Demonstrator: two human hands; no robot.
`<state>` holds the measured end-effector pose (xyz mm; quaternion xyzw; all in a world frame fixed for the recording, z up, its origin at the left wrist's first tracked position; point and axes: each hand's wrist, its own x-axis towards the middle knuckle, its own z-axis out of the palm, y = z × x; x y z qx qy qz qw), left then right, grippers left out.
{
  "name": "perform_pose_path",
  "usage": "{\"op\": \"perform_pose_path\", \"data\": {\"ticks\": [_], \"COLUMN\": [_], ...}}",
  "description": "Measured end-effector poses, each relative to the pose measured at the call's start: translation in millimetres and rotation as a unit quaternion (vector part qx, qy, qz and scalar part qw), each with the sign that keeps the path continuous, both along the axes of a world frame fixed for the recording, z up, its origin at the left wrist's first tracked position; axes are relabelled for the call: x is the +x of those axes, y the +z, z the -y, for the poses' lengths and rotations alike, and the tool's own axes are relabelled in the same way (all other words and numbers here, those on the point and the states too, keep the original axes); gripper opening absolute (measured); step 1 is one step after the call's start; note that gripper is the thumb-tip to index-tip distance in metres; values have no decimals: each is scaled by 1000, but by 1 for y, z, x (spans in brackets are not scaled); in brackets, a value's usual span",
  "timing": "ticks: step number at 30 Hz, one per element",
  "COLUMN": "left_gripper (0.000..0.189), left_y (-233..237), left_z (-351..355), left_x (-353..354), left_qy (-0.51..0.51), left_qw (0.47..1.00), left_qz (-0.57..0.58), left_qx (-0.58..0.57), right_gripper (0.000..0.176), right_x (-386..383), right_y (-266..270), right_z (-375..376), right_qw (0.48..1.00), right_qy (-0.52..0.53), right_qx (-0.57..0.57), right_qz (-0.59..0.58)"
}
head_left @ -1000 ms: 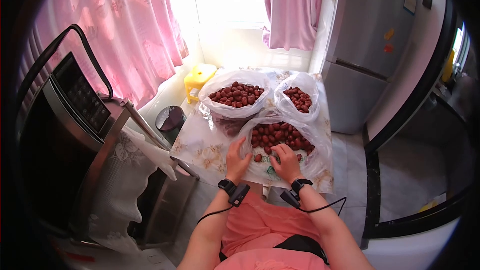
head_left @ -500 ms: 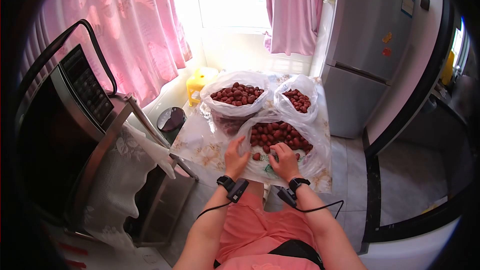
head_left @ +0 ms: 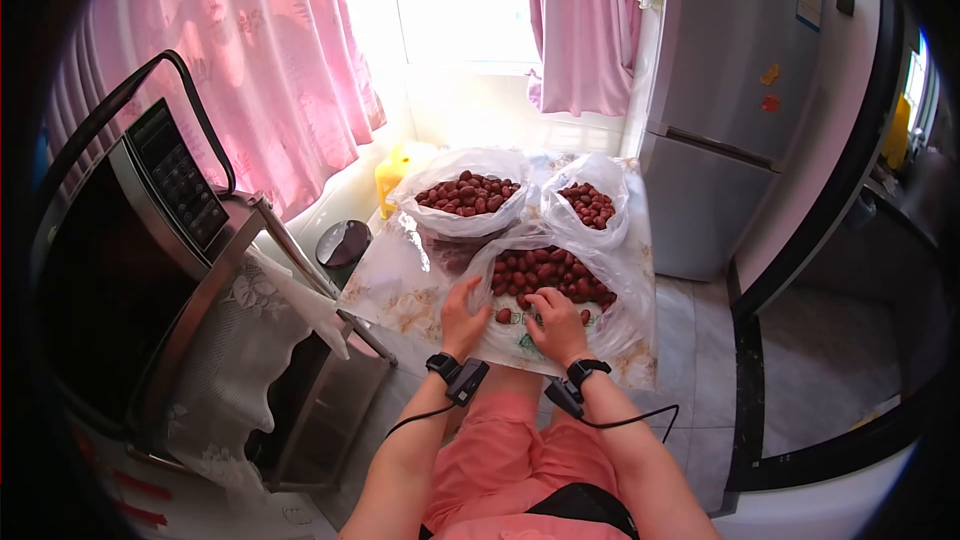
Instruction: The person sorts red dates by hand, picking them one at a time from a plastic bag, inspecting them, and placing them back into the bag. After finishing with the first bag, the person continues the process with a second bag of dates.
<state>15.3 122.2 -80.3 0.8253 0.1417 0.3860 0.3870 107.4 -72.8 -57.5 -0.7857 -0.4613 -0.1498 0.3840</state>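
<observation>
In the front plastic bag [head_left: 625, 315], spread wide on the table, lies a heap of red dates [head_left: 550, 270]. My left hand [head_left: 463, 320] is at the bag's left side, fingers curved and thumb apart, with nothing visible in it. Over the near edge of the heap is my right hand [head_left: 557, 328], its fingers bent and spread from the thumb, fingertips close to the dates. A single date [head_left: 503, 316] sits between my hands on the bag's bare, green-printed part. Another loose date [head_left: 585, 317] lies just right of my right hand.
Behind stand a large bag of dates [head_left: 470, 195] and a smaller bag of dates [head_left: 588, 205]. A flowered cloth covers the table [head_left: 400, 305]. A microwave [head_left: 120, 230] on a rack is at left, a fridge [head_left: 715, 180] at right, a bin [head_left: 343, 243] beyond the table's left side.
The view has shifted slightly, moving the table and bags a little left in the picture. My right hand's fingers have spread a little; the dates look much the same.
</observation>
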Motion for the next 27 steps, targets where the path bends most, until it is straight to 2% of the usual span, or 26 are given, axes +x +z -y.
{"op": "perform_pose_path", "data": {"ticks": [7, 11, 14, 16, 20, 24, 27], "left_gripper": [54, 54, 46, 36, 29, 23, 26], "left_y": [6, 6, 5, -1, 3, 10, 20], "left_z": [2, 3, 2, -2, 3, 10, 12], "left_x": [-6, -8, -8, -7, -10, -11, -14], "left_qy": [-9, -11, -25, -50, -68, -61, -74], "left_qw": [999, 998, 995, 997, 993, 996, 995], "left_qz": [15, 23, 43, 24, -10, -40, -60], "left_qx": [-51, -66, -87, -45, -96, -43, -7], "right_gripper": [53, 52, 51, 50, 46, 43, 39], "right_x": [-3, -2, -1, 0, 0, -1, -2], "right_y": [11, 9, 8, 8, 5, 9, 7], "right_z": [0, -1, -3, -3, -4, -4, -3], "right_qw": [999, 998, 997, 997, 997, 997, 998], "right_qy": [20, 19, 28, 32, 30, 26, 21], "right_qx": [-51, -65, -68, -75, -73, -71, -53], "right_qz": [-1, -13, -7, 12, 21, 14, 6]}}
